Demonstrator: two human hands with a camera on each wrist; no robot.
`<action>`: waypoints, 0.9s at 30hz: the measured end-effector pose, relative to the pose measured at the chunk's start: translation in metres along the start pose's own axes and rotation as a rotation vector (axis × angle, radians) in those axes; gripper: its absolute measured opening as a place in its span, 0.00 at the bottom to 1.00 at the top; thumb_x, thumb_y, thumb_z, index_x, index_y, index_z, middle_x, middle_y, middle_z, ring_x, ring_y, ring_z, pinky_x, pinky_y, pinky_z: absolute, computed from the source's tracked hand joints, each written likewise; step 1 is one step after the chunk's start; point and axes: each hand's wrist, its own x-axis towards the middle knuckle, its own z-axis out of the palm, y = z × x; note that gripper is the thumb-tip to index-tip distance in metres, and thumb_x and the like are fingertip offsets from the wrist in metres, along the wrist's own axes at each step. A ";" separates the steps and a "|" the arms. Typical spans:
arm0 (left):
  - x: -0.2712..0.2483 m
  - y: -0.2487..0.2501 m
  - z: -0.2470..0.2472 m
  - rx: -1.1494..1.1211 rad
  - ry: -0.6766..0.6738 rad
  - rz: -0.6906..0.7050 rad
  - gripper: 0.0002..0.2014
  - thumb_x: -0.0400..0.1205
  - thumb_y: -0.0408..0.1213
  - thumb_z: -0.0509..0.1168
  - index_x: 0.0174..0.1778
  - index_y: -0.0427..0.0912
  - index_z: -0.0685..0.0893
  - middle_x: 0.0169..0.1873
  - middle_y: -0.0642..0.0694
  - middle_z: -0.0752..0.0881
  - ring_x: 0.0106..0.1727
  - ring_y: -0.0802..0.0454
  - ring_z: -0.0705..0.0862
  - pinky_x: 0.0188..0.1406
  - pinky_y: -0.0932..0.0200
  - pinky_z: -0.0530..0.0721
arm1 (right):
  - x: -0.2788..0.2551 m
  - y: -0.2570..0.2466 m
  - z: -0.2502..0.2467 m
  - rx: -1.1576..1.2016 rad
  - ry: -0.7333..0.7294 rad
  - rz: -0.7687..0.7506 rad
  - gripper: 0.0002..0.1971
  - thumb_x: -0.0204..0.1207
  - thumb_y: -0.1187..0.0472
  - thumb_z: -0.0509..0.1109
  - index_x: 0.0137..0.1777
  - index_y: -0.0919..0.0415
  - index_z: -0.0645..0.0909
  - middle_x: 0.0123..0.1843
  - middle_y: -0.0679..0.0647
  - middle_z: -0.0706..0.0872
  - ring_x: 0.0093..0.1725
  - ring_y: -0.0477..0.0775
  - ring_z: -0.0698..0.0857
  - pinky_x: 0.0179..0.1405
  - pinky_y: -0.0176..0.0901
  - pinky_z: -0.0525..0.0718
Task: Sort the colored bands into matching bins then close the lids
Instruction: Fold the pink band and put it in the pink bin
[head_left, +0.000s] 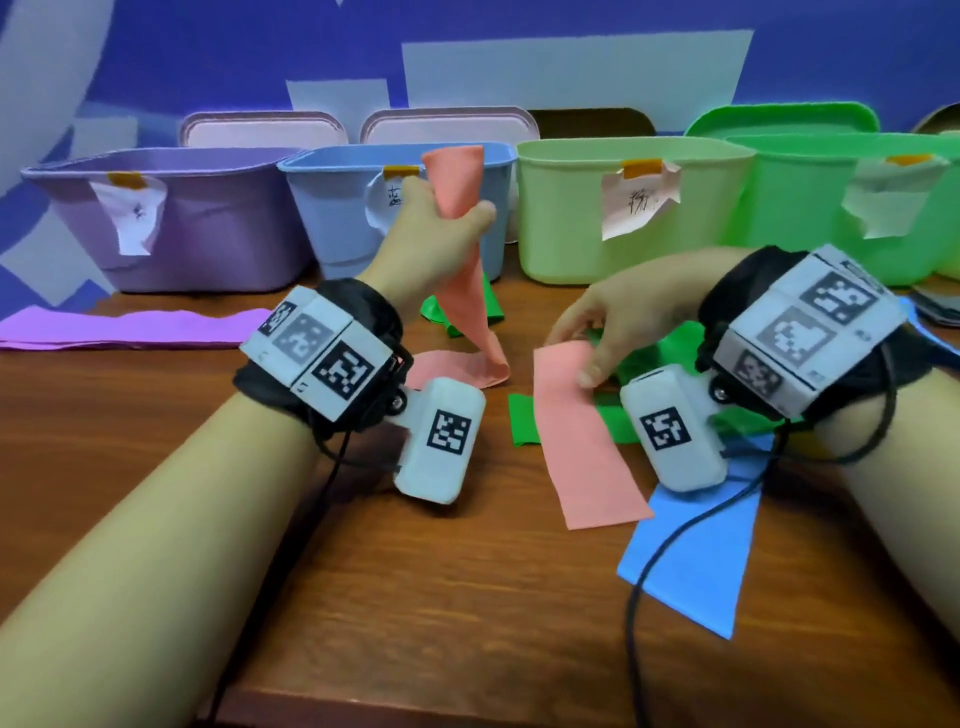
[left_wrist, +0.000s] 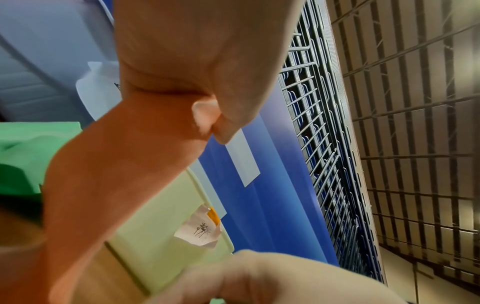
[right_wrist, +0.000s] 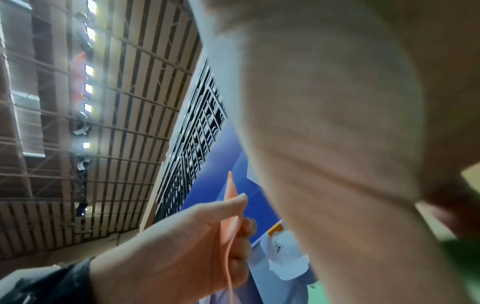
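Note:
My left hand (head_left: 441, 223) grips a pink band (head_left: 460, 176) in a fist and holds it up in front of the blue bin (head_left: 332, 218); the band's lower end (head_left: 483, 364) trails onto the table. The left wrist view shows this band (left_wrist: 116, 164) running out from under my curled fingers (left_wrist: 207, 61). My right hand (head_left: 582, 348) pinches the far end of a second pink band (head_left: 587, 447) lying flat over green bands (head_left: 524, 423). A blue band (head_left: 696, 551) lies at the near right and a purple band (head_left: 130, 330) at the left.
Four open bins stand in a row at the back: purple (head_left: 208, 249), blue, pale green (head_left: 561, 218) with a pink label, and bright green (head_left: 810, 218). Lids (head_left: 260, 127) lean behind them. Wrist cables trail over the wooden table (head_left: 415, 597).

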 end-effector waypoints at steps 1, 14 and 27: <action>0.001 -0.001 0.000 0.005 -0.009 0.001 0.15 0.82 0.42 0.62 0.58 0.41 0.65 0.37 0.53 0.72 0.32 0.62 0.74 0.18 0.76 0.71 | -0.001 0.001 0.000 -0.012 0.063 -0.002 0.13 0.72 0.50 0.74 0.56 0.45 0.82 0.47 0.42 0.83 0.47 0.45 0.80 0.51 0.41 0.75; -0.017 0.014 0.010 -0.151 -0.349 0.059 0.18 0.89 0.46 0.48 0.45 0.43 0.81 0.41 0.45 0.84 0.39 0.55 0.85 0.45 0.58 0.80 | -0.016 0.015 -0.018 0.657 0.941 -0.200 0.12 0.74 0.53 0.71 0.40 0.63 0.85 0.34 0.53 0.78 0.34 0.44 0.74 0.33 0.39 0.71; -0.015 0.007 0.013 -0.207 -0.150 -0.025 0.03 0.79 0.27 0.66 0.41 0.38 0.82 0.36 0.43 0.86 0.29 0.58 0.86 0.33 0.64 0.86 | -0.008 0.016 -0.011 0.351 0.967 -0.080 0.25 0.66 0.53 0.74 0.62 0.55 0.71 0.61 0.57 0.74 0.62 0.59 0.74 0.68 0.52 0.70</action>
